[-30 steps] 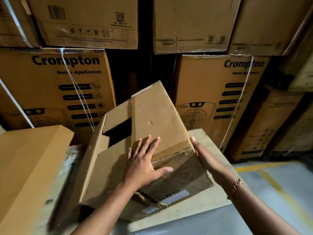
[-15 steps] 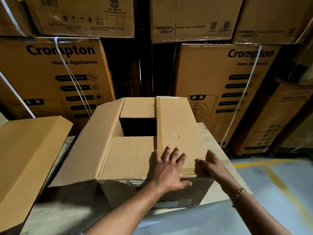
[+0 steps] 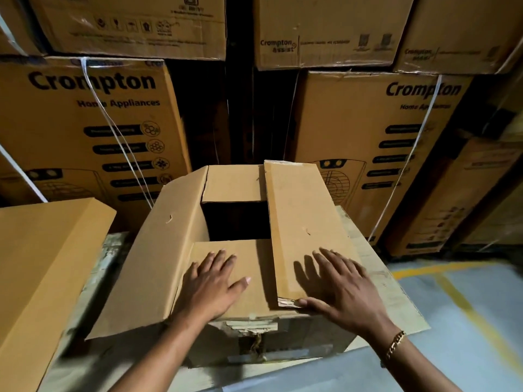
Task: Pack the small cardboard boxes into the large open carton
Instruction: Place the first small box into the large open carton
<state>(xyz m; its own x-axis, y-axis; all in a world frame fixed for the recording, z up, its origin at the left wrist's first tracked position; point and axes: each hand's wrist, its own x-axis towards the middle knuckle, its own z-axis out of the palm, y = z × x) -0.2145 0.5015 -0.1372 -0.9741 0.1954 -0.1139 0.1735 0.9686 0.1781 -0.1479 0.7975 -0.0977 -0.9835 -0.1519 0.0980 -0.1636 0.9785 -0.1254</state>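
Observation:
A large brown carton (image 3: 169,250) stands upright in front of me with its top flaps partly folded in. A dark square gap (image 3: 236,220) stays between the flaps; nothing inside can be made out. My left hand (image 3: 210,287) lies flat, fingers spread, on the near short flap. My right hand (image 3: 339,287) presses flat on the right long flap (image 3: 300,216), thumb at its torn near corner. The left long flap slopes outward. No small box is visible.
A flat cardboard sheet (image 3: 396,301) lies under the carton. Another plain carton (image 3: 42,264) sits at the left. Stacked printed "Crompton" boxes (image 3: 93,123) wall off the back. Grey floor with yellow lines (image 3: 467,306) lies at the right.
The carton went from tilted to upright. My left hand slid from the right flap to the near short flap, and my right hand came off the carton's side onto the right flap.

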